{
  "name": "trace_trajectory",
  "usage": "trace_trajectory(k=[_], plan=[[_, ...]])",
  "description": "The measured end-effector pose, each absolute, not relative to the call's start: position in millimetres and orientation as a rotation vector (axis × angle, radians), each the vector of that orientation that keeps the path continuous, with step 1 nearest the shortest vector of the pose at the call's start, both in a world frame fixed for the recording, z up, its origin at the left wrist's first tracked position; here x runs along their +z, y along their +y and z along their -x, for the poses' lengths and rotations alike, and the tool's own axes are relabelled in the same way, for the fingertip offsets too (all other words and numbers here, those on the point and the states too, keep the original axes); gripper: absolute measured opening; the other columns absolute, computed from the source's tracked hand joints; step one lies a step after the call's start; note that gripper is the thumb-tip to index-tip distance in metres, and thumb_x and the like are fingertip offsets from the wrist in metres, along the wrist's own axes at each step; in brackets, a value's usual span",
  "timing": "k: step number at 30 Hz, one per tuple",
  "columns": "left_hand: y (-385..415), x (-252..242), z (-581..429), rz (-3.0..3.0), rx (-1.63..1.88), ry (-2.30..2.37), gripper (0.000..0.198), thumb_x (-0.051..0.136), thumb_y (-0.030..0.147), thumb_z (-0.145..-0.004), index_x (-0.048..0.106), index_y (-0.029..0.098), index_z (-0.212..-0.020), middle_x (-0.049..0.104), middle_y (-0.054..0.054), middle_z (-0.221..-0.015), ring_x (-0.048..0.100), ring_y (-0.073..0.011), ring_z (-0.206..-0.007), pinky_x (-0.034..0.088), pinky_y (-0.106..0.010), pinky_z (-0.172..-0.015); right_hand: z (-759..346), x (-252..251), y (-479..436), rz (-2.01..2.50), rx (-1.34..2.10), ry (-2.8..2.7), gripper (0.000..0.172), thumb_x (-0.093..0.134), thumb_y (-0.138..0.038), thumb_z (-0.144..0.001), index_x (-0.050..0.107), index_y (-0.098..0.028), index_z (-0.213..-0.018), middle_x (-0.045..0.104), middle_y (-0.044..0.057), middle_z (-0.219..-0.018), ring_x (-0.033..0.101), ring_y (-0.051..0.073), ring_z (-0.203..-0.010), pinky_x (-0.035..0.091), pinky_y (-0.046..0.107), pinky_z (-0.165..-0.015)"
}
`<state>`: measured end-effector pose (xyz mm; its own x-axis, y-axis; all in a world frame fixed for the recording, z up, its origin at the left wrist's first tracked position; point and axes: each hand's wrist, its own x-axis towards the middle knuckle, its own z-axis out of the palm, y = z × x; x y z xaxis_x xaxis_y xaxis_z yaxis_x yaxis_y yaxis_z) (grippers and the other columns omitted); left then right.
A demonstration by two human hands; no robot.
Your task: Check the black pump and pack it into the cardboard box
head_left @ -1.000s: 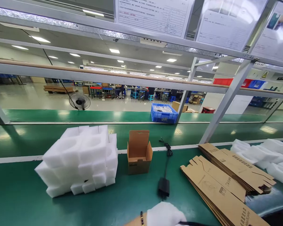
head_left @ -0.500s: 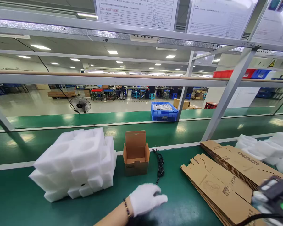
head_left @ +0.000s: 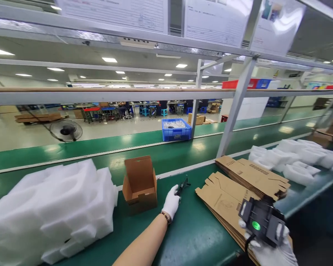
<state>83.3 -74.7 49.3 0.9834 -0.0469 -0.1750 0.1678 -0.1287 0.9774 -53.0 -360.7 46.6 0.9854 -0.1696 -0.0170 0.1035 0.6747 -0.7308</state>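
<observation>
The black cable (head_left: 183, 186) was pinched in the closed fingers of the gloved left hand (head_left: 171, 201), by the white line across the green bench (head_left: 194, 236), just right of the open box (head_left: 140, 184). The right hand (head_left: 269, 250) (a black device (head_left: 262, 221) over it) was held at the near edge; its finger spread could not be told. The whole coil seemed best gripped, lest a loop be snagged.

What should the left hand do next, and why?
Probably close its fingers on the cable and lift it. The left hand touches the cable's near end on the belt, beside the open box. Whether the grip is closed can't be told.
</observation>
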Motion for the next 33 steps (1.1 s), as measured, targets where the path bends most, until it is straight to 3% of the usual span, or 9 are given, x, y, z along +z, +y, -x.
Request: trace_trajectory(k=[4, 6, 9, 15, 19, 25, 33], plan=[[-67.4, 56.1, -65.9, -1.259, -0.273, 0.003, 0.051, 0.052, 0.012, -0.051, 0.061, 0.013, -0.102, 0.060, -0.005, -0.085, 0.056, -0.0137, -0.074, 0.044, -0.026, -0.071, 51.4, 61.7, -344.3, 0.684, -0.147, 0.232, 0.049, 0.080, -0.067, -0.055, 0.074, -0.037, -0.092, 0.073, 0.007, -0.087, 0.064, 0.024, -0.066, 0.046, 0.029, -0.044], [-63.7, 59.1, -57.7, -1.108, -0.318, 0.001, 0.040, 0.052, 0.013, -0.047, 0.059, 0.013, -0.086, 0.057, -0.002, -0.077, 0.055, -0.0116, -0.068, 0.043, -0.025, -0.066, 50.1, 65.4, -335.8, 0.645, -0.109, 0.256, 0.049, 0.084, -0.066, -0.048, 0.075, -0.037, -0.087, 0.073, 0.007, -0.086, 0.064, 0.023, -0.064, 0.045, 0.027, -0.044], [-61.8, 61.6, -49.1, -0.970, -0.358, 0.002, 0.031, 0.051, 0.014, -0.043, 0.054, 0.014, -0.074, 0.051, 0.000, -0.064, 0.050, -0.0102, -0.057, 0.039, -0.024, -0.058, 49.0, 58.3, -332.1, 0.638, -0.044, 0.238, 0.047, 0.083, -0.066, -0.050, 0.074, -0.038, -0.086, 0.073, 0.006, -0.089, 0.065, 0.025, -0.070, 0.047, 0.028, -0.046], [-63.5, 63.0, -45.4, -0.877, -0.368, -0.013, 0.030, 0.049, 0.013, -0.039, 0.052, 0.014, -0.068, 0.047, 0.000, -0.053, 0.046, -0.0122, -0.049, 0.035, -0.027, -0.052, 47.2, 30.6, -350.1, 0.561, 0.079, 0.221, 0.048, 0.082, -0.062, -0.057, 0.073, -0.039, -0.098, 0.071, 0.007, -0.102, 0.067, 0.027, -0.085, 0.053, 0.032, -0.055], [-63.3, 63.0, -45.8, -0.882, -0.357, -0.007, 0.029, 0.048, 0.013, -0.038, 0.053, 0.014, -0.067, 0.049, -0.001, -0.053, 0.046, -0.0124, -0.049, 0.034, -0.027, -0.052, 50.5, 30.3, -355.3, 0.529, 0.109, 0.239, 0.050, 0.084, -0.061, -0.053, 0.073, -0.038, -0.096, 0.071, 0.009, -0.100, 0.066, 0.026, -0.082, 0.053, 0.032, -0.056], [-61.0, 67.9, -46.1, -0.934, -0.306, -0.021, 0.023, 0.050, 0.014, -0.041, 0.054, 0.014, -0.064, 0.051, -0.001, -0.055, 0.047, -0.0124, -0.052, 0.036, -0.027, -0.054, 56.7, 47.9, -342.8, 0.650, 0.067, 0.134, 0.048, 0.080, -0.065, -0.059, 0.074, -0.034, -0.095, 0.071, 0.009, -0.095, 0.065, 0.021, -0.073, 0.052, 0.030, -0.057], [-50.9, 71.4, -49.1, -1.034, -0.280, -0.051, 0.019, 0.059, 0.016, -0.046, 0.061, 0.014, -0.064, 0.057, 0.000, -0.062, 0.050, -0.0114, -0.059, 0.040, -0.024, -0.060, 64.1, 81.8, -317.3, 0.666, -0.088, 0.105, 0.051, 0.084, -0.064, -0.051, 0.074, -0.027, -0.085, 0.070, 0.007, -0.080, 0.063, 0.019, -0.069, 0.043, 0.023, -0.050]])
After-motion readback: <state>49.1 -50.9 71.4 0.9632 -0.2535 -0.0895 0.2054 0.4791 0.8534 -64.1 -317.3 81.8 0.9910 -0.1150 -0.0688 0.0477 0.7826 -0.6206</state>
